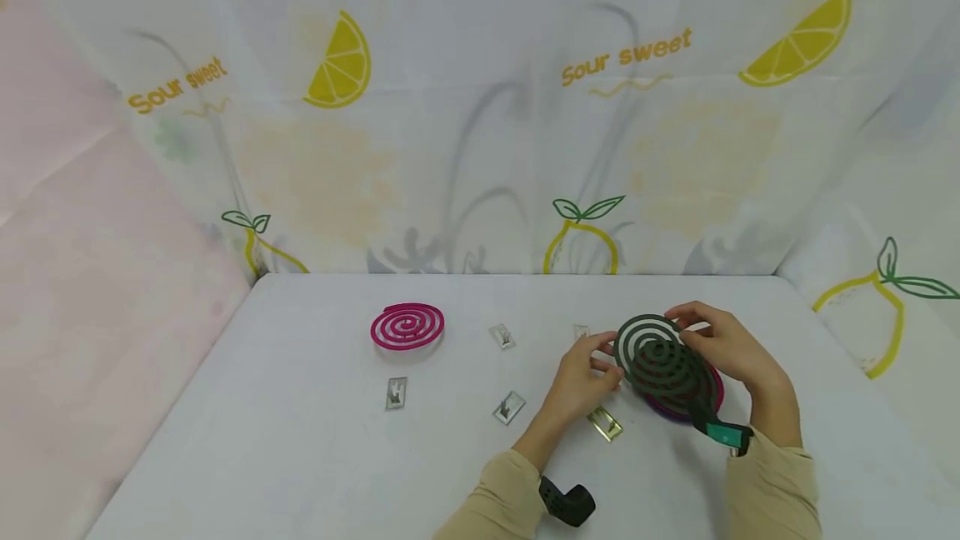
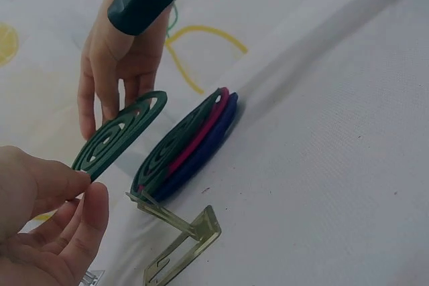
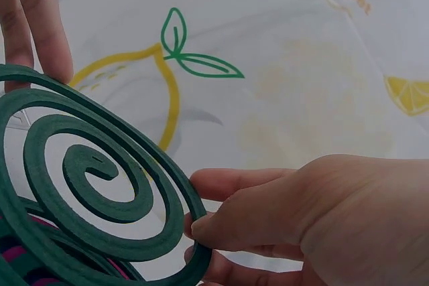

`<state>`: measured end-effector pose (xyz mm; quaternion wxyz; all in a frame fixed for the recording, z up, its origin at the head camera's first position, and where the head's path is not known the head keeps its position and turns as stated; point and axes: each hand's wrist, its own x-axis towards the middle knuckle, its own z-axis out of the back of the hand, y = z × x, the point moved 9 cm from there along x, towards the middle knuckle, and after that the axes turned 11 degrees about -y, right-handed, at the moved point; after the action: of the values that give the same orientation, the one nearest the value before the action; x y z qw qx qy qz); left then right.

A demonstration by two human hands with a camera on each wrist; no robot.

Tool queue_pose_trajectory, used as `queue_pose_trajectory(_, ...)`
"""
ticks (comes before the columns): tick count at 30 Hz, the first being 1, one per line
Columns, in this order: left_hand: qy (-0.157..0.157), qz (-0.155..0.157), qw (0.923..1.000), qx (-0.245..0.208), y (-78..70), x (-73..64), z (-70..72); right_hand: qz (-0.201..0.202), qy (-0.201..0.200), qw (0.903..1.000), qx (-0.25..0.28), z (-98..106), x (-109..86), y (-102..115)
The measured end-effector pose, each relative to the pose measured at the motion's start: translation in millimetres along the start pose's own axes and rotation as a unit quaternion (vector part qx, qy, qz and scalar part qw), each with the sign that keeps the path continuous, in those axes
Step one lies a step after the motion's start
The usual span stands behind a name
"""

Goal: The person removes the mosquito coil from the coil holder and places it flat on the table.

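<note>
A green mosquito coil (image 3: 90, 159) is raised and tilted between both hands. My left hand (image 1: 585, 382) pinches its left edge between thumb and fingers. At its far right edge, the right hand (image 1: 723, 348) grips the rim with thumb and fingertips. Below it in the left wrist view lies a stack: another green coil (image 2: 167, 149) on top, then a pink coil (image 2: 204, 132), with a blue coil (image 2: 201, 173) at the bottom. The held coil overlaps this stack in the head view. Beside the stack, near my left hand, is a gold metal coil stand (image 1: 606, 423) with a raised prong.
On the white table (image 1: 300, 457), a pink coil (image 1: 407, 325) sits toward the left, raised on something beneath. Several silver metal stands lie around, among them one at the left (image 1: 397, 392) and one at the centre (image 1: 509, 408). A lemon-print cloth (image 1: 465, 123) hangs behind.
</note>
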<state>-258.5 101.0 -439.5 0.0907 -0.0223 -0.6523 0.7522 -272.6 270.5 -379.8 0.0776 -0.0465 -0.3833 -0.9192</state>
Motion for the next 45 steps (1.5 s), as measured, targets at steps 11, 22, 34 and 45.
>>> queue_pose_trajectory(11,-0.002,-0.012,0.9993,0.036,-0.1,-5.0,-9.5,-0.009,0.002,0.9999,-0.011,1.7,-4.1,-6.8)
queue_pose_trajectory(22,0.027,-0.024,0.9953,0.09,0.1,-11.8,-21.5,-0.027,0.036,0.9988,-0.019,-0.2,-11.7,-20.2)
queue_pose_trajectory(34,0.04,-0.047,0.9871,0.148,0.9,-13.7,-19.0,-0.031,0.042,0.9985,-0.019,-5.9,-5.4,-20.3)
queue_pose_trajectory(45,0.075,-0.025,0.9871,0.139,-0.5,-18.5,-30.8,-0.062,0.057,0.9958,-0.034,-1.6,-13.8,-28.0)
